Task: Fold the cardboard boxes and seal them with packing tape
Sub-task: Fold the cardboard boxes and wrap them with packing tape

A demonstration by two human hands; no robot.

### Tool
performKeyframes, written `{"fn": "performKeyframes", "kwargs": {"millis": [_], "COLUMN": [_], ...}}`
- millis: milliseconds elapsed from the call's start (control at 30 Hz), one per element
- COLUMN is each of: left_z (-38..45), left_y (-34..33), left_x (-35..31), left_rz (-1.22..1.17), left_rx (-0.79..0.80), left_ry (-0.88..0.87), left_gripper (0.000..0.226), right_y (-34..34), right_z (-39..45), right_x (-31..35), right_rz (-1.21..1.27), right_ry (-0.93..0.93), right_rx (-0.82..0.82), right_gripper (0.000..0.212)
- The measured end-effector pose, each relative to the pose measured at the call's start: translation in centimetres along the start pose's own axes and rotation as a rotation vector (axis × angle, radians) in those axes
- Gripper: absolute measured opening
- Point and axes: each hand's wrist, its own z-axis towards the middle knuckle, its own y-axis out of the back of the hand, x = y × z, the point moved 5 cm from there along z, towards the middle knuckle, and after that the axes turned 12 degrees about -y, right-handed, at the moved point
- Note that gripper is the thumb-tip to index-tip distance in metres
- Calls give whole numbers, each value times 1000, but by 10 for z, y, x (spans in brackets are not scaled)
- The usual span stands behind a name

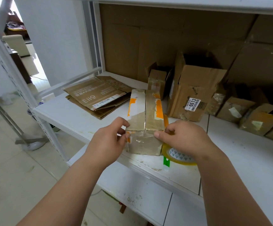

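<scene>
1. Both hands work the near end of a small cardboard box (144, 121) that stands on the white shelf (77, 111). My left hand (109, 139) has its fingers curled, pinching the box's near left corner.
2. My right hand (181, 136) is curled too, its thumb pressed flat on the near top edge of the box, the other fingers tucked against the right side.
3. Progress, as I judge it: this box is folded, its two top flaps meet at a centre seam, and clear tape seems to run along that seam and down the near face. What looks left here is smoothing the tape end down.
4. A roll of packing tape (179, 156) lies flat on the shelf just beside the box's near right corner, partly under my right wrist; neither hand holds it.
5. More work waits: flattened cardboard sheets (96, 97) lie behind and to the left, unfolded.
6. Further back on the right stands an open box with a barcode label (192, 95); whether it belongs to the job I cannot tell.
</scene>
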Motion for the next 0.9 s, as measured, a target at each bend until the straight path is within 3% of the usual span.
{"fn": "performKeyframes", "kwargs": {"millis": [133, 233, 400, 567, 733, 900], "left_z": [3, 6, 5, -2, -10, -5], "left_y": [2, 1, -4, -12, -18, -14], "left_x": [4, -1, 1, 20, 29, 25], "left_rz": [-99, 10, 30, -288, -676, -543], "left_rx": [26, -25, -109, -157, -197, -219], "left_ry": [56, 60, -10, 126, 242, 188], "left_gripper": [7, 26, 27, 37, 23, 16], "right_y": [-4, -6, -7, -5, -2, 2], "right_z": [3, 3, 1, -4, -5, -3], "right_x": [-1, 1, 3, 3, 3, 9], "right_rz": [-14, -27, -60, -117, -99, -105], "right_ry": [-2, 2, 15, 75, 102, 76], "right_rx": [-12, -38, -83, -69, 33, 14], "right_gripper": [52, 50, 49, 45, 24, 38]}}
